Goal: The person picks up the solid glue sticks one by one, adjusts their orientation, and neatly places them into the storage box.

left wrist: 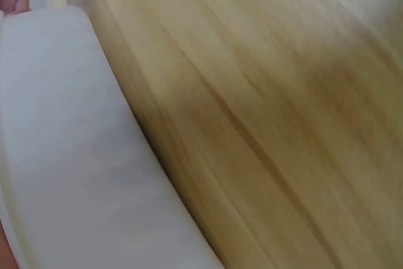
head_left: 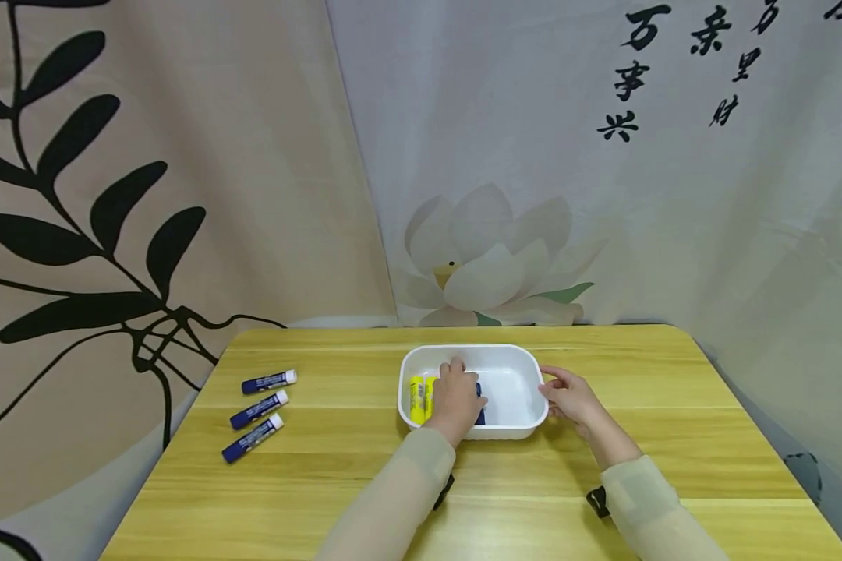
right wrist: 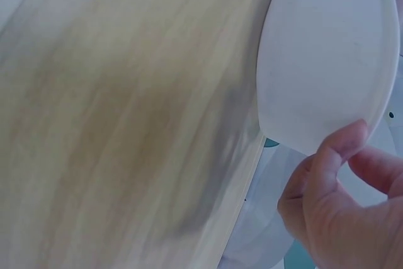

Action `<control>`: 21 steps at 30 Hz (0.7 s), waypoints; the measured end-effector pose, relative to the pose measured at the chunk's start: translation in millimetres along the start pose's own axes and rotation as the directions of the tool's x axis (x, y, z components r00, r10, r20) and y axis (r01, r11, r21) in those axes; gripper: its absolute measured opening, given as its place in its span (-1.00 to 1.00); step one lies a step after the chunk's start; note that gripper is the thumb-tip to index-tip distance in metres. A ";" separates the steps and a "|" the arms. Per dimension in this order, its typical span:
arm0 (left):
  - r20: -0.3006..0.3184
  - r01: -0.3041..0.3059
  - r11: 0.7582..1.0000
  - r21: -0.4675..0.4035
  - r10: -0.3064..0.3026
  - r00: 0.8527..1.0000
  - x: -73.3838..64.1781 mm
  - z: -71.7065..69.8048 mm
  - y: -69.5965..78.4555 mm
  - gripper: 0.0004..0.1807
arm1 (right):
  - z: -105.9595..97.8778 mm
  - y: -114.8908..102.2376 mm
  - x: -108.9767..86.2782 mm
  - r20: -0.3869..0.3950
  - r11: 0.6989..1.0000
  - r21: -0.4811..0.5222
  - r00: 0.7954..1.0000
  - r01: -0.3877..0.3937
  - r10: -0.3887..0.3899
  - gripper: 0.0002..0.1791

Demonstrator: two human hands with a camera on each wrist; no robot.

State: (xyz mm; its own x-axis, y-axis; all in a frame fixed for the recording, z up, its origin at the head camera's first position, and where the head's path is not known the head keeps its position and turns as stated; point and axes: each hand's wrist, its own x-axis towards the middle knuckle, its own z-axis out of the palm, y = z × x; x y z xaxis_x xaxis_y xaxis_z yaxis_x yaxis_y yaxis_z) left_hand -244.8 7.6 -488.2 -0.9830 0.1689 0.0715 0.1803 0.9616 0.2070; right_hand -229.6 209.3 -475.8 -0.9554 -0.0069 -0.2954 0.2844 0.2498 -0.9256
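A white plastic tray (head_left: 508, 430) stands on the table. My left hand (head_left: 454, 401) reaches into it, fingers bent and pointing toward the back wall. Two yellow glue sticks (head_left: 417, 400) lie in the tray to the left of this hand. At its right, by the thumb, a dark blue stick (head_left: 480, 418) shows partly; the hand covers the rest. I cannot tell whether the left fingers hold anything. My right hand (head_left: 571, 397) pinches the tray's right rim between thumb and fingers, as the right wrist view also shows. The left wrist view has mostly the tray's outer wall (left wrist: 82, 130).
Three dark blue glue sticks with white caps (head_left: 252, 438) lie slanted in a column at the left of the wooden table (head_left: 337, 483). Behind the table's far edge hangs a printed curtain (head_left: 288, 156) with leaves, a flower and lettering.
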 end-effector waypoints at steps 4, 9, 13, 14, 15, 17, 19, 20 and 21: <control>0.032 -0.015 0.998 0.056 0.013 0.999 -1.1 -3.4 1.0 -0.54 | 0.4 -0.8 -0.3 -0.005 1.000 0.002 1.000 0.000 0.000 -0.50; 0.040 -0.038 0.999 0.008 0.038 0.998 -4.0 -8.8 -0.9 -0.53 | 0.7 -0.8 -0.9 -0.004 1.000 -0.001 1.000 -0.005 0.005 -0.49; -0.016 -0.075 0.994 -0.082 0.074 0.997 -8.2 -13.9 -5.4 -0.55 | 0.0 -1.1 -1.2 0.002 1.000 -0.001 1.000 -0.010 0.010 -0.48; -0.035 -0.089 0.991 -0.099 0.086 0.996 -9.5 -15.0 -7.3 -0.55 | -0.2 -1.3 -1.2 -0.001 1.000 0.002 1.000 -0.013 0.013 -0.49; -0.056 -0.104 0.989 -0.105 0.099 0.994 -10.9 -16.1 -9.5 -0.55 | -0.5 -1.2 -1.1 0.002 1.000 0.003 1.000 -0.012 0.012 -0.48; -0.092 -0.131 0.984 -0.123 0.121 0.988 -13.7 -18.7 -14.6 -0.54 | -0.8 -0.8 -0.8 0.005 1.000 0.002 1.000 -0.009 0.009 -0.48; -0.125 -0.153 0.979 -0.138 0.136 0.983 -16.3 -21.6 -21.1 -0.52 | -0.7 -0.4 -0.5 0.005 1.000 0.001 1.000 -0.008 0.008 -0.48; -0.138 -0.161 0.975 -0.152 0.140 0.980 -17.8 -23.8 -24.9 -0.51 | -0.5 -0.2 -0.3 0.004 1.000 0.002 1.000 -0.009 0.009 -0.49; -0.149 -0.164 0.973 -0.163 0.140 0.979 -19.2 -26.2 -29.2 -0.49 | -0.2 0.0 -0.1 0.003 1.000 0.004 1.000 -0.009 0.009 -0.49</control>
State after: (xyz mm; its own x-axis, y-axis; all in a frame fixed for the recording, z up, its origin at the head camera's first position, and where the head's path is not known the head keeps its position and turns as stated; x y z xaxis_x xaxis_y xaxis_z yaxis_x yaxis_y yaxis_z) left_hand -230.3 -29.3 -470.1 -0.9320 0.2675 0.2444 0.3419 0.8725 0.3489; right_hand -229.5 209.5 -475.7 -0.9525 -0.0071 -0.3043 0.2934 0.2458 -0.9239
